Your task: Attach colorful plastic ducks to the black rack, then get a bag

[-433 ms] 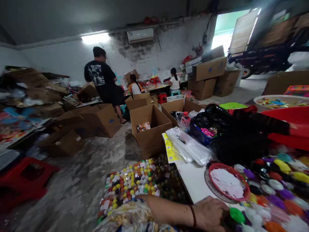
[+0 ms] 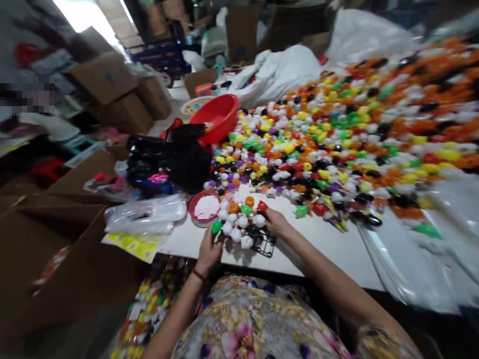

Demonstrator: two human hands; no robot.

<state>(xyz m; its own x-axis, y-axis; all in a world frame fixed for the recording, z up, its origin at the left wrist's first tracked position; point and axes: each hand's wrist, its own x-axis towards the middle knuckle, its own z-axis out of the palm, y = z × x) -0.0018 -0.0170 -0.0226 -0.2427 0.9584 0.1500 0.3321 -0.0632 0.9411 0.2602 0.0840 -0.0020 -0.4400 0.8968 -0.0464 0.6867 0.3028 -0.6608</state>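
Observation:
A cluster of small round plastic toys [image 2: 235, 219], mostly white with some orange, green and red, sits on a black open-grid rack [image 2: 265, 245] near the table's front edge. My left hand [image 2: 209, 251] is closed at the cluster's left side, beside a green toy [image 2: 217, 227]. On the right side my right hand [image 2: 277, 223] is closed, its fingertips by a red toy [image 2: 262, 205]. The toys partly hide the fingers of both hands. Both hands seem to hold the loaded rack by its sides; the grip itself is partly covered.
A large heap of colourful toys [image 2: 299, 144] spreads over the white table [image 2: 288, 257]. Left of the cluster stand a red basket of paper slips [image 2: 205, 207], clear plastic bags [image 2: 145, 214] and a cardboard box [image 2: 75, 239]. A red basin [image 2: 220, 119] stands behind. More bags [image 2: 407, 254] lie right.
The view has swung right, from the room with co-workers to the table. My left hand, earlier at the table by the heap, is now at the cluster; my right hand has come into view.

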